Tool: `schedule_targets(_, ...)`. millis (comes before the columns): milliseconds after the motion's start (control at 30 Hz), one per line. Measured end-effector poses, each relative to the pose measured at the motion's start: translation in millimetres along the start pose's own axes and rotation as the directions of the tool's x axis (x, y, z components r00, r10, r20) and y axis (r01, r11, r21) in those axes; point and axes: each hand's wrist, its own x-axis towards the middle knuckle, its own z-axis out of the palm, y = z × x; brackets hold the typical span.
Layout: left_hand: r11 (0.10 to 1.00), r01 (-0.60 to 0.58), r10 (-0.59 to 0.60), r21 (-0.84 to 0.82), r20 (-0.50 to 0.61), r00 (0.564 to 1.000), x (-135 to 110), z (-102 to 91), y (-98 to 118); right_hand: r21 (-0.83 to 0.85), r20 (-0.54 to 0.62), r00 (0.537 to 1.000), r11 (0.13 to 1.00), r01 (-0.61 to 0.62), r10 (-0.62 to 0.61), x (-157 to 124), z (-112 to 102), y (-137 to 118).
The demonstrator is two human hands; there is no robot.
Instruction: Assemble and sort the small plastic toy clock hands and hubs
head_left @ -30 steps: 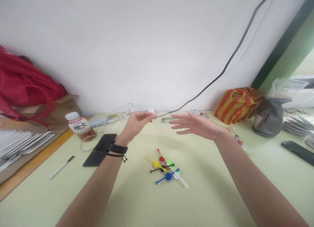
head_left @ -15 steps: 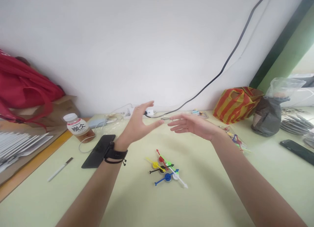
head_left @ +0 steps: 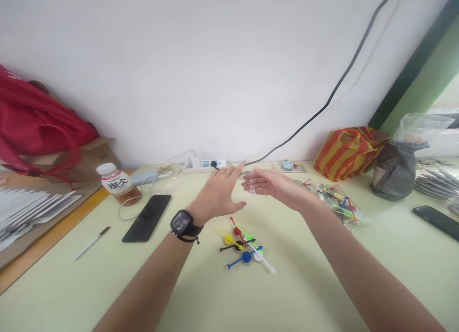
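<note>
My left hand (head_left: pixel 220 193), with a black watch on its wrist, is raised over the table, fingers stretched out and thumb apart. Facing it is my right hand (head_left: pixel 276 187), fingers extended and slightly bent. Clear, shiny streaks like thin plastic (head_left: pixel 251 187) show at the right fingertips; whether they are held I cannot tell. Below both hands lies a small cluster of plastic arrow spinners: a blue spinner (head_left: pixel 246 258), a white spinner (head_left: pixel 258 256), a yellow spinner (head_left: pixel 228 239), plus red, black and green ones, overlapping one another.
Clear bags of colourful spinners (head_left: pixel 340 205) lie right of my right hand. A black phone (head_left: pixel 147 218), a pen (head_left: pixel 91 243) and a bottle (head_left: pixel 116 183) are at left. A power strip (head_left: pixel 204 165) sits by the wall; a striped bag (head_left: pixel 347 152) stands back right.
My left hand has moved right and lower, turning so its back and watch face show. My right hand has shifted slightly, its fingers bending more, and shiny clear streaks now show there.
</note>
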Motion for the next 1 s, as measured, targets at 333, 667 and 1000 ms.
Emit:
schedule_targets(333, 0.715, 0.434, -0.284, -0.549, 0.339, 0.897, -19, -2.4, -71, -0.701, 0.260, 0.962, 0.670, 0.245, -0.079, 3, 10, 24)
schedule_targets(667, 0.624, 0.437, -0.181, -0.648, 0.424, 0.887, -18, -1.7, -68, -0.744, 0.329, 0.930, 0.652, 0.147, 0.166, 4, 37, 55)
schedule_targets(1000, 0.542, 0.454, -0.102, -0.707, 0.481, 0.871, -19, -15.4, -61, -0.667, 0.144, 0.990, 0.739, 0.093, 0.005, 0, -15, 11)
